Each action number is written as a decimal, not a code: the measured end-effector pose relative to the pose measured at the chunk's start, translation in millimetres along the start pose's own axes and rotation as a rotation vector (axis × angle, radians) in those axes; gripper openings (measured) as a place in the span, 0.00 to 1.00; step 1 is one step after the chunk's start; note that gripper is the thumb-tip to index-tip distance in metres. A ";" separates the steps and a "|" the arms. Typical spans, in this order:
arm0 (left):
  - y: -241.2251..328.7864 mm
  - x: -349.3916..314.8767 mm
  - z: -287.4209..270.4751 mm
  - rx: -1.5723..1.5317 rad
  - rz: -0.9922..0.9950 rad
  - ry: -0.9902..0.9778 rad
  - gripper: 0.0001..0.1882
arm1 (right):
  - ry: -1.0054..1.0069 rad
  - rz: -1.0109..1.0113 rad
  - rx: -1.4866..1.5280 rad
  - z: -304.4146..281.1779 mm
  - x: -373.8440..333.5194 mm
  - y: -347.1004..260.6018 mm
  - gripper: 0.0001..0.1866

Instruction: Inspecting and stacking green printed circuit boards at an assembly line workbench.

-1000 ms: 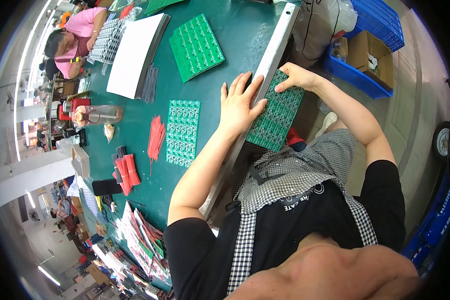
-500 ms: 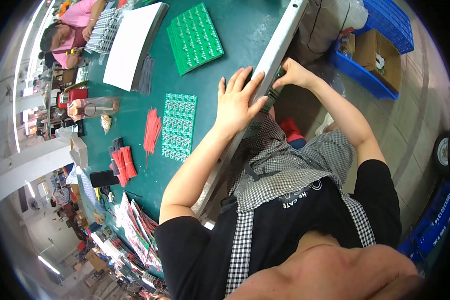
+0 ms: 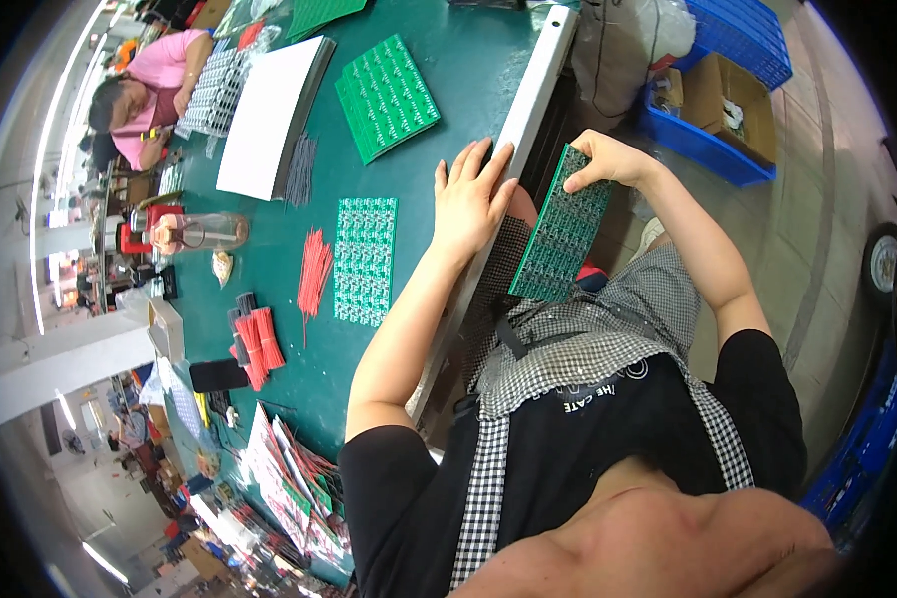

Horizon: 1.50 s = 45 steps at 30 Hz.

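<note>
In my right hand (image 3: 608, 164) is a green circuit board panel (image 3: 565, 234) covered with small parts, pinched at its far end and held tilted off the table's edge, above my lap. My left hand (image 3: 471, 199) lies flat with fingers spread on the table's pale metal edge (image 3: 533, 90), holding nothing. Left of that hand, another circuit board panel (image 3: 366, 261) lies on the green tabletop. Farther back sits a stack of green boards (image 3: 389, 98). A loose bunch of red wires (image 3: 314, 274) lies beside the nearer panel.
Bundled red wires (image 3: 260, 344), a black phone (image 3: 218, 376) and a clear bottle (image 3: 201, 231) sit toward the left. A white sheet stack (image 3: 269, 120) lies at the back, near a co-worker in pink (image 3: 169, 65). A blue crate (image 3: 703, 140) holding a cardboard box stands on the floor, right.
My right hand has drawn the circuit board panel out from beside the table's edge, where it was mostly hidden, into full view. My left hand still rests on the edge.
</note>
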State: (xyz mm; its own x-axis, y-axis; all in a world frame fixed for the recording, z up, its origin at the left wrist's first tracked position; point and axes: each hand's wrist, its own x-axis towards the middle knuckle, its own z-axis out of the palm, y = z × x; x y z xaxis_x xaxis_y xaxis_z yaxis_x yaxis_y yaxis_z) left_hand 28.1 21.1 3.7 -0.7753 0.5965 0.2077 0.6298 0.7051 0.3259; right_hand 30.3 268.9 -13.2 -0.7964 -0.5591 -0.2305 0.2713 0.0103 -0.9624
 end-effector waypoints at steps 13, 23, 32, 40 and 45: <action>63.8 -2.6 -25.4 -1.240 -0.088 -0.546 0.15 | 0.117 -0.086 0.028 31.4 -63.0 -47.0 0.09; 82.0 1.1 3.8 -1.859 -0.376 -0.319 0.10 | 0.212 -0.210 0.103 16.4 -85.3 -36.5 0.10; 105.7 3.6 44.5 -1.637 -0.638 -0.727 0.10 | 0.164 -0.393 -0.005 -4.5 -116.4 -45.2 0.13; 88.8 -5.4 25.0 -1.996 -0.492 -0.843 0.14 | -0.008 -0.767 -0.145 -6.3 -102.6 -40.9 0.14; 70.7 2.8 0.2 -1.629 -0.477 -0.371 0.08 | 0.255 -0.548 0.390 33.8 -103.3 22.7 0.41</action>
State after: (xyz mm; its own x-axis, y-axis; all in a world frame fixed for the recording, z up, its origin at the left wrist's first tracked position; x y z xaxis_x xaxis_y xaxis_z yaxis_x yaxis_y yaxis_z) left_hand 70.4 72.7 27.2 -0.6646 0.6820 -0.3052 -0.5035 -0.1071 0.8573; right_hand 137.0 298.9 -6.4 -0.9619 -0.1873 0.1992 -0.0684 -0.5404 -0.8387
